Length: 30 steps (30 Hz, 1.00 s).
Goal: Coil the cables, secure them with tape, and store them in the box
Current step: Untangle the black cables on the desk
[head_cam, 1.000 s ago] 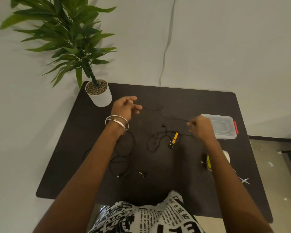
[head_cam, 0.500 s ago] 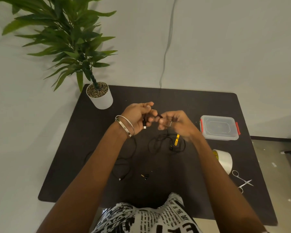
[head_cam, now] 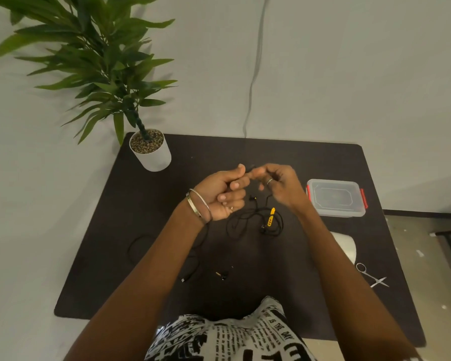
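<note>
Filling most of the view, a black table (head_cam: 245, 152) stands against a pale wall; places below are told from the table. At its far left corner stands a potted plant (head_cam: 151, 152) in a white pot. Above the table's middle, left hand (head_cam: 220, 195) and right hand (head_cam: 277, 185) meet fingertip to fingertip, fingers curled, both pinching a thin black cable (head_cam: 251, 168) between them. Near the right edge sits a clear lidded box (head_cam: 336, 196) with red clips. Nearer along that edge, a white tape roll (head_cam: 345, 244), partly behind the right forearm, then small scissors (head_cam: 372, 278). On the table's middle lies a loose tangle of earphone cable (head_cam: 255, 222) with a yellow piece. Left of it, another black cable (head_cam: 138, 246) runs under the left forearm.
</note>
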Available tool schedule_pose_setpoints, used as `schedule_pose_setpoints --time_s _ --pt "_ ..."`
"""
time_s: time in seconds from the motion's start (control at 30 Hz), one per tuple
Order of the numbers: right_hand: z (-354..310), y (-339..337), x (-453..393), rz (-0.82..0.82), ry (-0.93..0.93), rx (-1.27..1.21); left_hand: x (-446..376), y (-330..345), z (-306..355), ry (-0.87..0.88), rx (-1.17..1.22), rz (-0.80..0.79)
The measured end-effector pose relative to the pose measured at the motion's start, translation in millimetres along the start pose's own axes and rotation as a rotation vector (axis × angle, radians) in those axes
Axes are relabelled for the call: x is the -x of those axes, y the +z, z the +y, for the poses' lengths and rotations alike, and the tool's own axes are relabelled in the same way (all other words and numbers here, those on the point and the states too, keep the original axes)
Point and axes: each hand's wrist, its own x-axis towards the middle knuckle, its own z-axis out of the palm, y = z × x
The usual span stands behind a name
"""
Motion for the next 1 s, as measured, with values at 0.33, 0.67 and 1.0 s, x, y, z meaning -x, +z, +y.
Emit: schedule_pose_setpoints --time_s 0.33,0.67,1.0 --pt "-6 35 42 -0.314 0.179 -0.2 -9 -9 14 0.431 0.245 0.17" --pt "-20 22 48 -0.427 0.043 0.058 -21 -34 3 0.642 -0.177 0.5" --pt "-44 -24 40 -0.28 -0.073 0.191 -14 -38 -26 0.494 -0.552 0.375"
